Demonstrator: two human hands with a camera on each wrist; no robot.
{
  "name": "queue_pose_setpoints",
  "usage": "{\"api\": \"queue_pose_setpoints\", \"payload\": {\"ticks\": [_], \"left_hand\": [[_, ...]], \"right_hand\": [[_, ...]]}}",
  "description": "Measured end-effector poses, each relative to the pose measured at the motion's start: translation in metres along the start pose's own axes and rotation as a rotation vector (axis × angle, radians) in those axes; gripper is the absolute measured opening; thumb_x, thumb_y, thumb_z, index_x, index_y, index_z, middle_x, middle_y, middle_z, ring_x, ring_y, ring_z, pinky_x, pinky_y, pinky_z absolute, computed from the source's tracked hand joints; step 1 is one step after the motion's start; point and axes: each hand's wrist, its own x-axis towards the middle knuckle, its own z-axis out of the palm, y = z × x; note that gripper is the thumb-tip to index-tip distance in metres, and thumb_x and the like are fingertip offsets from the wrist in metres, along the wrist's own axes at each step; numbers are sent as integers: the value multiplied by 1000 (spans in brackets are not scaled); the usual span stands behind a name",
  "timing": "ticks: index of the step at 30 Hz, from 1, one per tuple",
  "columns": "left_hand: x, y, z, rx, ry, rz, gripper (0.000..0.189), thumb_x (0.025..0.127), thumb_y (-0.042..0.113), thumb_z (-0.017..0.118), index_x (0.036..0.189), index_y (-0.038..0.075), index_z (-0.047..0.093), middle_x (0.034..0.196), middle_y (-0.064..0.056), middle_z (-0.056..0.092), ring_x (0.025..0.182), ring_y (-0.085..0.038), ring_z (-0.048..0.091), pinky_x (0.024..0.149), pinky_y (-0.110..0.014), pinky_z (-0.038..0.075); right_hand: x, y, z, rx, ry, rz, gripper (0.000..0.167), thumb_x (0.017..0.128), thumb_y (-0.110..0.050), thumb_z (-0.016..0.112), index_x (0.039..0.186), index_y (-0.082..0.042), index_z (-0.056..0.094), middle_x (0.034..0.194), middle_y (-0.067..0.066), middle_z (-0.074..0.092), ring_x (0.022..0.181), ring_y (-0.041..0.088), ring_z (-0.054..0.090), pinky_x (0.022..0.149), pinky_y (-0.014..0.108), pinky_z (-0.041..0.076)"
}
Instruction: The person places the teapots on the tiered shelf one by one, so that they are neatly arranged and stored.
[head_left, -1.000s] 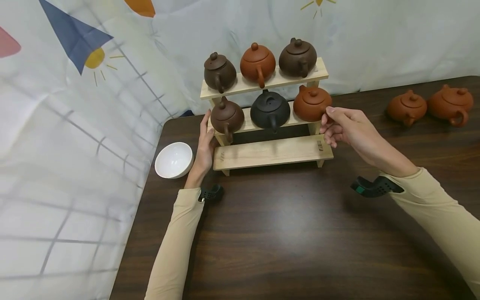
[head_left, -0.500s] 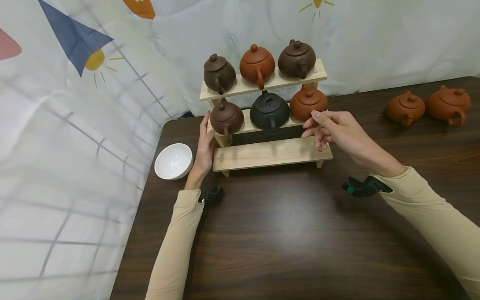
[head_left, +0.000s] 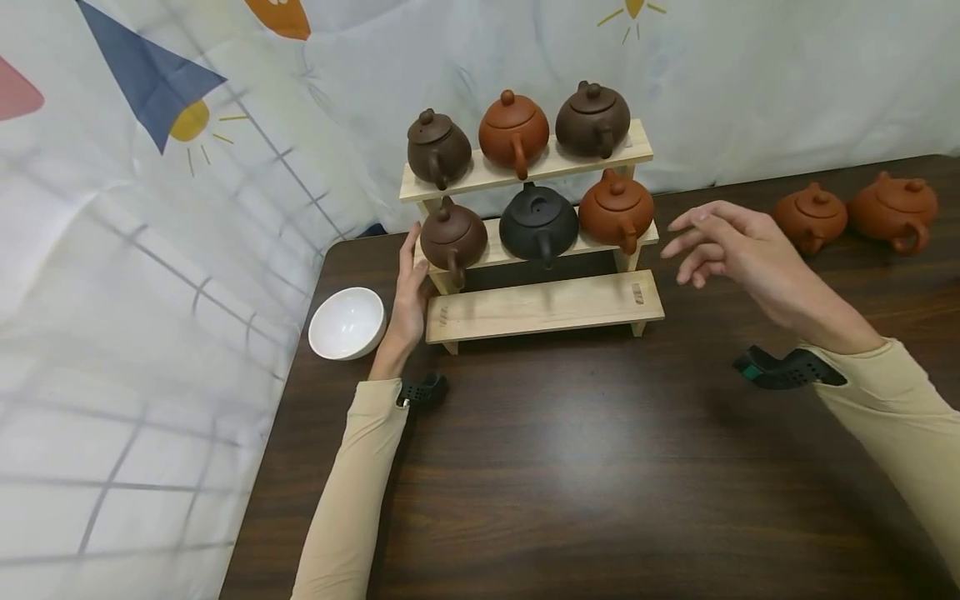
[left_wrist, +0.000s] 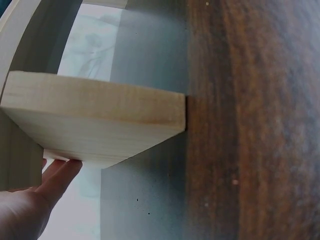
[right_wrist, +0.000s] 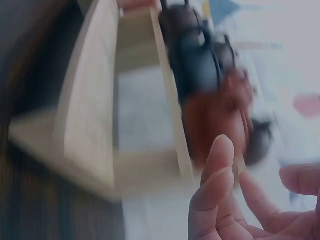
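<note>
My left hand [head_left: 407, 310] holds the left end of a three-tier wooden display stand [head_left: 543, 308], thumb at the middle shelf's front. In the left wrist view, its fingers [left_wrist: 60, 180] reach past a wooden upright. My right hand [head_left: 738, 250], holding nothing, hovers right of the stand with fingers loosely bent. Nearest it on the middle shelf sits an orange-brown teapot [head_left: 617, 208], handle toward me. Beside that are a black teapot [head_left: 538, 221] and a brown teapot [head_left: 453, 237]. The top shelf bears a dark brown teapot [head_left: 439, 148], a reddish teapot [head_left: 513, 129] and another brown teapot [head_left: 592, 121].
A white bowl [head_left: 347, 323] stands left of the stand. Two reddish teapots, a smaller one [head_left: 810, 215] and a larger one [head_left: 892, 208], sit at the table's back right. A printed white curtain [head_left: 750, 83] hangs behind the dark wooden table [head_left: 570, 467].
My right hand shifted the orange-brown teapot slightly left on the middle shelf, let go, and drew away to the right. My left hand stayed on the stand.
</note>
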Motion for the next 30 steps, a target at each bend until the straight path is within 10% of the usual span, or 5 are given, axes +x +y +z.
{"api": "queue_pose_setpoints", "payload": {"ticks": [5,13,25,30], "left_hand": [[0,0,0,-8,6,0,66,108,25,29,168,8,8,173,-7,11,151,-25,29,116,-48,32],[-1,0,0,-11,6,6,65,107,23,28,168,9,9,173,-7,10,152,-24,27,116,-47,31],[2,-1,1,0,11,-9,68,105,25,30,168,11,9,173,-7,9,150,-27,30,115,-57,31],[1,0,1,-2,5,1,69,105,26,30,168,7,8,173,-8,9,150,-27,29,115,-56,31]], "right_hand": [[-12,11,-53,81,110,-3,27,110,-26,54,127,-5,58,101,4,72,76,17,67,61,26,51],[-27,36,-113,-223,302,123,17,111,-34,46,127,-27,47,90,-19,67,72,3,64,60,20,48],[-27,86,-133,-170,171,251,17,113,-37,38,127,-29,42,91,-22,68,79,1,65,68,21,51],[-20,94,-130,40,148,255,22,112,-39,42,125,-21,47,93,-15,70,81,6,66,70,22,52]]}}
